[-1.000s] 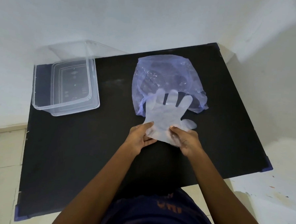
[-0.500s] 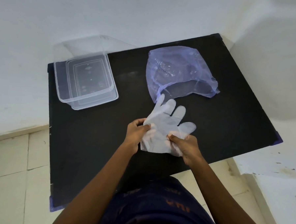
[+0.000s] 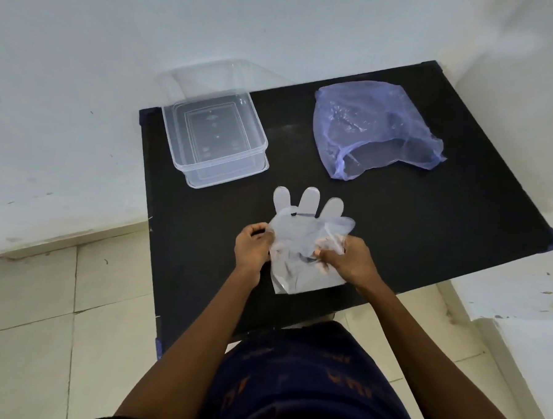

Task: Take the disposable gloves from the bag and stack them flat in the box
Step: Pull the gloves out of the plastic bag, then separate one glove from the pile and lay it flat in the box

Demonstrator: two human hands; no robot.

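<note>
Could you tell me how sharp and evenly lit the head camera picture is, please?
Head view: soft, even light; wide-angle bending at the black table edges; clear box and glove hard to outline because see-through; both hands, left and right, slightly soft.

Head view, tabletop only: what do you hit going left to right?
Clear plastic box → left hand → disposable glove → right hand → blue plastic bag, all on the black table.

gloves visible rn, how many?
1 for sure: the glove held over the black table by the left hand and right hand. More may be layered in it or inside the bag.
</note>
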